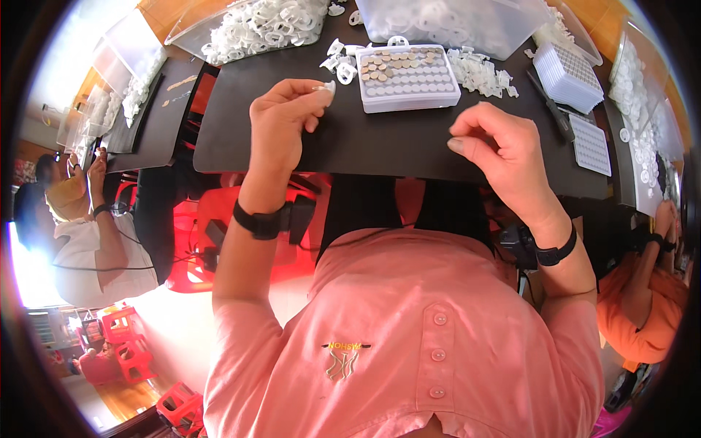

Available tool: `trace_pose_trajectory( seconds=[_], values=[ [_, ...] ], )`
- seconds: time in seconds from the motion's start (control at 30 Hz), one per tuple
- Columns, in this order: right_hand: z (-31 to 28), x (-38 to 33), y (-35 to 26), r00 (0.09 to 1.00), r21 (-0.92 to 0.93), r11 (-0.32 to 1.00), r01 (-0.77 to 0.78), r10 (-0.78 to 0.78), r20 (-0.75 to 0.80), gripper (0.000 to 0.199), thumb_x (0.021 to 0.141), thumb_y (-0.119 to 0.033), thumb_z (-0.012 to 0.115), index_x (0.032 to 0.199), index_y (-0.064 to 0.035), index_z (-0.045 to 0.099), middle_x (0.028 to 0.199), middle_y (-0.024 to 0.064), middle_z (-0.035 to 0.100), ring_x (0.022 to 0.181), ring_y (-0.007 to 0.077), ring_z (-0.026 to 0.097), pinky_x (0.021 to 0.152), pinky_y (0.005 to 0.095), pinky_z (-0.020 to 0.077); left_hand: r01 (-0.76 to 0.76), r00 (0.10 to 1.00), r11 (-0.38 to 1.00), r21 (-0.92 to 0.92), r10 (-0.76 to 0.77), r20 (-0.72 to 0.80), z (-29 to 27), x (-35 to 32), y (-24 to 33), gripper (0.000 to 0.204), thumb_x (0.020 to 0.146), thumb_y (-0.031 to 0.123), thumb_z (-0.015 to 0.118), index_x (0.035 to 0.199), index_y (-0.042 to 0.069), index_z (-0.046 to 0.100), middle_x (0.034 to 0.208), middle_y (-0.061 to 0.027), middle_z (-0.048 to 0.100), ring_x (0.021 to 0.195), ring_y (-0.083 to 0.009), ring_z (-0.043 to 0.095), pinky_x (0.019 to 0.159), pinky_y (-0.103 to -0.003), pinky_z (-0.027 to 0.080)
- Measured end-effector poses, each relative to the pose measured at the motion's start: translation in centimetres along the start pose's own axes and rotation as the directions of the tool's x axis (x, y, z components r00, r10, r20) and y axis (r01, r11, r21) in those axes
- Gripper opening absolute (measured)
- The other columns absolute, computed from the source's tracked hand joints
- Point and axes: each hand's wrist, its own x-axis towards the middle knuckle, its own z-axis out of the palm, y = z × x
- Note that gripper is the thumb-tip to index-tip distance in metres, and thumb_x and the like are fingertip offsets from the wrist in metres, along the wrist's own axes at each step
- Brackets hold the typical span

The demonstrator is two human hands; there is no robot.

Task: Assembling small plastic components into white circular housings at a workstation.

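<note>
Above the near edge of the black desk (394,146) I see my left hand (281,120) raised, its thumb and forefinger pinched together on a small white plastic piece (330,87) that pokes out at the fingertips. That piece sits just left of the clear tray of small round discs (407,79), close to it but not touching. My right hand (504,150) hovers to the right of the tray, fingers curled in toward the thumb; whether anything is held between them I cannot tell. Loose white plastic pieces (478,73) lie heaped just right of the tray, and a few more (339,58) at its left corner. Behind it stands a large clear bin (453,22) of white parts. A white gridded tray (590,144) lies far right.
</note>
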Motion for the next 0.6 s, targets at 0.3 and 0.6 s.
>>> trace_pose_trajectory(
  seconds=[0.3, 0.6],
  values=[
    [3.7, 3.2, -3.4, 0.966, 0.120, 0.961, 0.249, -0.237, -0.101, 0.025, 0.079, 0.002, 0.074, 0.100, -0.0043, 0.063, 0.085, 0.0075, 0.062, 0.069, 0.0184, 0.064, 0.062, 0.0310, 0.0503, 0.325, 0.878, 0.665, -0.673, 0.051, 0.475, 4.1, -3.2, -1.1, 0.025, 0.095, 0.016, 0.058, 0.113, -0.003, 0.059, 0.103, -0.0155, 0.061, 0.087, -0.0218, 0.056, 0.060, -0.028, 0.043],
    [4.0, 2.7, -2.2, 0.974, 0.109, 0.968, 0.227, -0.224, -0.041, 0.025, 0.078, -0.001, 0.075, 0.100, -0.0059, 0.064, 0.090, 0.0078, 0.061, 0.076, 0.0234, 0.068, 0.065, 0.0339, 0.0530, 0.311, 0.894, 0.661, -0.683, 0.041, 0.447, 6.5, -4.0, -1.0, 0.030, 0.093, 0.025, 0.064, 0.111, 0.001, 0.063, 0.105, -0.0111, 0.067, 0.084, -0.0174, 0.062, 0.065, -0.030, 0.047]
  ],
)
